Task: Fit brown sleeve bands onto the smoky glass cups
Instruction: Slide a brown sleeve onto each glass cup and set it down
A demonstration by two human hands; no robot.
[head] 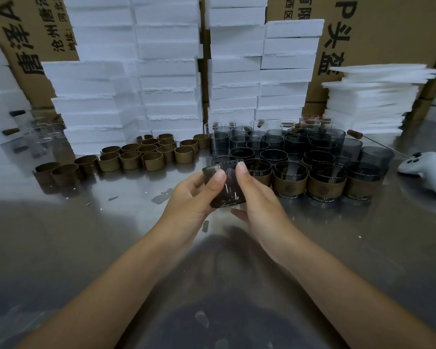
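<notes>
Both my hands hold one smoky glass cup above the middle of the steel table, tilted on its side. My left hand grips its left side, thumb on top. My right hand grips its right side, thumb on the glass. No band shows on this cup. Several loose brown sleeve bands stand in rows to the left behind my hands. Several bare smoky cups crowd the right, with a front row of cups wearing brown bands.
White foam boxes are stacked along the back, with cardboard cartons behind. A pile of foam sheets sits back right. A white game controller lies at the right edge. The steel table stretches in front of me.
</notes>
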